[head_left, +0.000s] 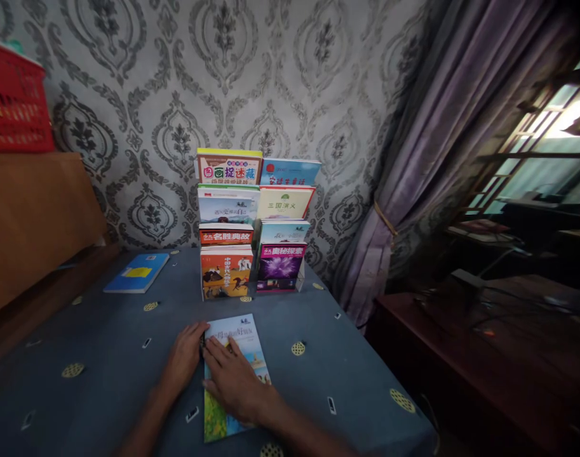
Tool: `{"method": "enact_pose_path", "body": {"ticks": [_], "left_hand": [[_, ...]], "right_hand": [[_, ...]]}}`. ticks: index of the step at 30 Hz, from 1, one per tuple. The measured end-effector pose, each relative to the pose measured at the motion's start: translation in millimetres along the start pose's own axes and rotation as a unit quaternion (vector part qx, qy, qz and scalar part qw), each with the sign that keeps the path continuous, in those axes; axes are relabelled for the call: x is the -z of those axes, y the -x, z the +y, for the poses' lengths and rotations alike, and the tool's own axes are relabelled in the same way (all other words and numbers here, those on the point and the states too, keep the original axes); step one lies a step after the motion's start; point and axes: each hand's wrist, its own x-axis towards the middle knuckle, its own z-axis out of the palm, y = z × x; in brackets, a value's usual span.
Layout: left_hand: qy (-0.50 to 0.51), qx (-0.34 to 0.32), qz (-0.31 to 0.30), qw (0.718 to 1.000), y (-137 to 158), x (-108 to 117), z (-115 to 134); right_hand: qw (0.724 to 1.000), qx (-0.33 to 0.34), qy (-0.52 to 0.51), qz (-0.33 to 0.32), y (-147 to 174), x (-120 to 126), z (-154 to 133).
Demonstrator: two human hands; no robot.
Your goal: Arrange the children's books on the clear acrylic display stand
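Observation:
A thin paperback book [258, 355] with a pale blue, yellow and green cover lies shut on the table in front of me. My right hand [235, 381] rests flat across the cover, its fingers stretched toward the book's upper left. At the book's left edge, near the top corner, my left hand [185, 349] has its fingers bent against the spine side; the fingertips are partly hidden. Just behind stands a tiered book rack [301, 279] with two columns of books, among them an orange book [227, 273] and a purple book [281, 266] at the front.
A blue book [138, 273] with a yellow patch lies at the back left of the cloth-covered table [337, 368]. A red basket [16, 95] sits on a brown wooden piece [37, 216] at left. Purple curtain [413, 158] and a dark red desk [480, 343] with cables are at right.

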Motion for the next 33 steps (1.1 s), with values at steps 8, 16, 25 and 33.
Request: {"method": "enact_pose_path", "body": {"ticks": [8, 16, 25, 33], "left_hand": [[-0.028, 0.027, -0.051, 0.998, -7.1, 18.9, 13.4], [-0.051, 0.024, -0.056, 0.997, -8.2, 22.2, 21.5], [-0.068, 0.015, -0.055, 0.996, -7.8, 24.4, 25.9], [-0.052, 0.011, -0.045, 0.998, -6.8, 23.6, 25.1]], "right_hand": [[0.997, 0.066, 0.034, -0.01, 3.4, -15.9, -17.8], [0.995, 0.091, 0.018, -0.03, 37.6, -23.4, -23.8], [0.997, 0.072, 0.008, 0.022, 65.6, -26.0, -17.2], [1.0, 0.015, 0.009, 0.018, 85.0, -14.1, -1.9]]}}
